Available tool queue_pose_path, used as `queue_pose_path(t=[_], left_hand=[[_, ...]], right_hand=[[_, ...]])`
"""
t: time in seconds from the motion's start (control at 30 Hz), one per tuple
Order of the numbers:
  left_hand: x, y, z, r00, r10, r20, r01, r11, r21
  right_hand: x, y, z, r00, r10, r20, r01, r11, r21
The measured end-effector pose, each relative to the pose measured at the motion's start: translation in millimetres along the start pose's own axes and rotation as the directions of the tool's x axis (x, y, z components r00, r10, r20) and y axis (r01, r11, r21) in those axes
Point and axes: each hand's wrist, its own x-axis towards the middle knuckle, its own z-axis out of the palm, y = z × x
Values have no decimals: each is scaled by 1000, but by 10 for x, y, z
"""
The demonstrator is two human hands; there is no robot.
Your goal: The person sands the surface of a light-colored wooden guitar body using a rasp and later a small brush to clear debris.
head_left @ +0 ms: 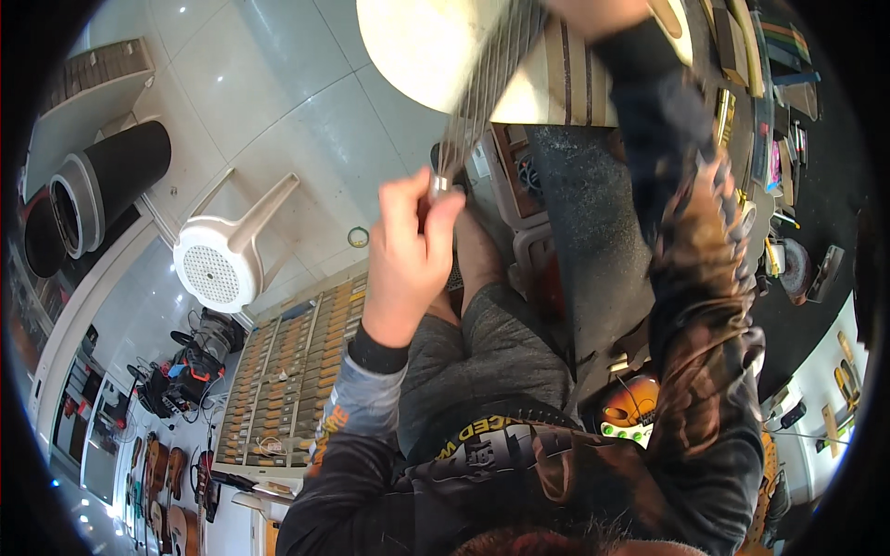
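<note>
My left hand (413, 246) is closed on the near metal end of a long rasp (489, 88) with an open lattice blade, thumb and fingers pinching its tip. The rasp slants up and to the right, blurred, across a pale wooden guitar body (417, 46) with dark stripes running through it. At the top edge of the view my right hand (598, 11) is next to the rasp's far end, above the wood. Its fingers are cut off by the frame and blurred, so their grip is hidden.
Under the wood runs a dusty dark bench (593, 213). Tools lie on the dark surface at right, including a yellow-handled one (771, 255). A white plastic stool (218, 264) stands on the tiled floor at left, near a rack of wooden pieces (297, 371). Guitars (176, 482) hang lower left.
</note>
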Motion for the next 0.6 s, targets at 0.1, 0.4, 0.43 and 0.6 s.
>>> queue_pose_path(t=[0.1,0.4,0.43,0.6], left_hand=[[-501,-262,-217,998,63,-1,-63,990,125],[182,103,-71,1000,21,-15,-20,998,67],[11,10,-70,998,57,-12,-55,990,129],[-324,-122,-179,996,67,53,-74,987,141]], right_hand=[[-386,-526,-55,979,83,185,-91,995,37],[129,122,90,999,-38,-40,40,998,53],[-67,10,69,998,-46,-43,48,997,59],[-314,-200,-113,997,-11,77,9,1000,26]])
